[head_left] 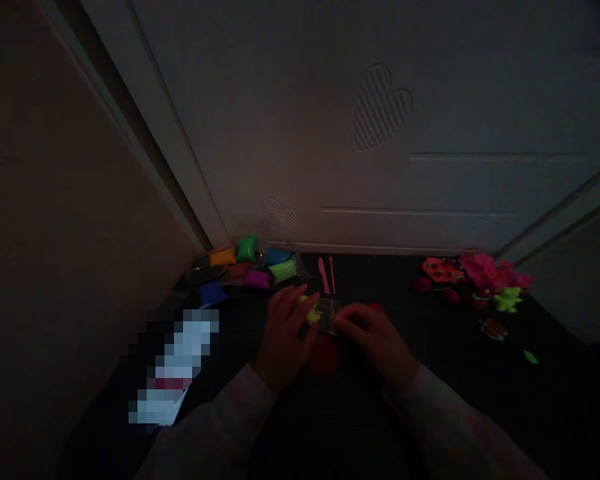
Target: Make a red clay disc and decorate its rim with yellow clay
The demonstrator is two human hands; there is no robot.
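Pink knife (pixel 323 272), smooth, plastic-looking; from it, a translucent, plastic-looking piece (pixel 329 320) at six o'clock; glossy plastic packets (pixel 257 279) at nine; matt panel (pixel 330 180) at twelve, its heart (pixel 380 110) ridged.

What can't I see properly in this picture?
All in the head view:
- Yellow lump: partly hidden by the left hand.
- Greyish piece between the hands: too dark to tell what it is; the right hand may cover some of its edge.
- Pink bit: mostly hidden behind the right hand.
- Bright oblong: blurred into squares, so its screen or print can't be read.
- Sleeves: cut off by the bottom edge.
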